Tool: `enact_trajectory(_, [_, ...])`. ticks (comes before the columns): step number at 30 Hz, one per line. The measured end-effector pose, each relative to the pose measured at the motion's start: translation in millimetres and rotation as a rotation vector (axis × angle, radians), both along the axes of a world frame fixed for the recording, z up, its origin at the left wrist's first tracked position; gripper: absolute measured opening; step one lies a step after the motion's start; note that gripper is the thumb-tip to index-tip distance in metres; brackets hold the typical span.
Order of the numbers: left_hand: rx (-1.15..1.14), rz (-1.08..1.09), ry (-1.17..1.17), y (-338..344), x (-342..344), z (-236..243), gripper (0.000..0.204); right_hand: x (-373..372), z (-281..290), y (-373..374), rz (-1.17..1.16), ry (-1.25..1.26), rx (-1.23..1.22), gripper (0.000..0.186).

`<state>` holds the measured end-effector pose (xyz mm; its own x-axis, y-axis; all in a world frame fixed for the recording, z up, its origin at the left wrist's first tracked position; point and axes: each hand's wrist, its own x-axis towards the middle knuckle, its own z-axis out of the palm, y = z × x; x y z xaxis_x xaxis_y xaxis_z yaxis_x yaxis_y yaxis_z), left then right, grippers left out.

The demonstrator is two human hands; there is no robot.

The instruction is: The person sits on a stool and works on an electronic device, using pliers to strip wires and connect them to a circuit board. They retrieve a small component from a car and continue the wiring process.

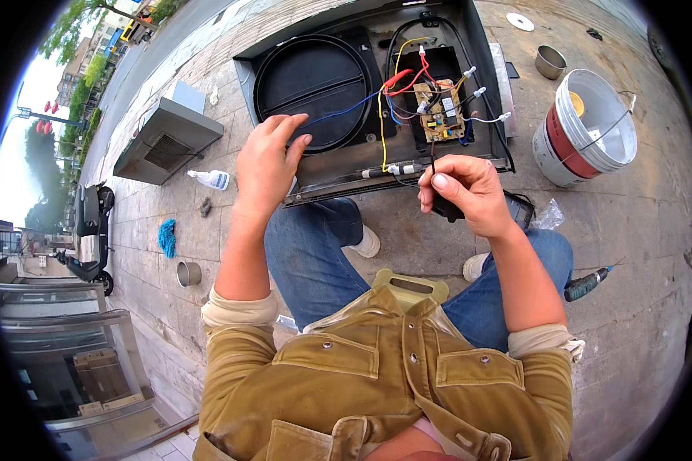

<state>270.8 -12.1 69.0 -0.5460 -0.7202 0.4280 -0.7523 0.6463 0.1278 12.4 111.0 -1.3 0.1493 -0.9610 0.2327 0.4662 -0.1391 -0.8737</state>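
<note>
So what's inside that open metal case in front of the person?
Inside the case are a circuit board, coloured wires and a big black round part. The left hand hides some of the left side, and whatever lies beneath the board is covered.

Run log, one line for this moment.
left hand: open, near round black panel | right hand: pinching thin black lead | tan circuit board: exposed inside grey metal housing

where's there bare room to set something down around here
Bare paving shows between the bucket and the drill, right of the clear bag, and between the shoes. It is crowded around the circuit board, where wires cross near the right hand.
</note>
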Motion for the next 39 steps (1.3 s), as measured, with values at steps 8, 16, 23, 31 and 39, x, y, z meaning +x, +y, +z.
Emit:
enact_trajectory(8, [-0.257, -0.240, 0.102, 32, -35, 38, 0.020, 11, 14, 6, -0.266, 0.096, -0.058, 0.016])
enact_trajectory(16, [0.207, 0.007, -0.074, -6, 0, 16, 0.016, 11, 1, -2, -0.262, -0.004, 0.010, 0.015])
enact_trajectory(23, [-0.149, -0.152, -0.202, -21, -17, 14, 0.029, 13, -1, -4, -0.272, 0.009, -0.002, 0.015])
enact_trajectory(31, [0.009, -0.141, -0.046, 22, -15, 37, 0.014, 12, -5, -5, -0.344, 0.037, -0.084, 0.013])
enact_trajectory(39, [-0.083, -0.631, -0.117, 53, -74, 21, 0.014, 24, 11, -2, -0.356, 0.030, -0.118, 0.012])
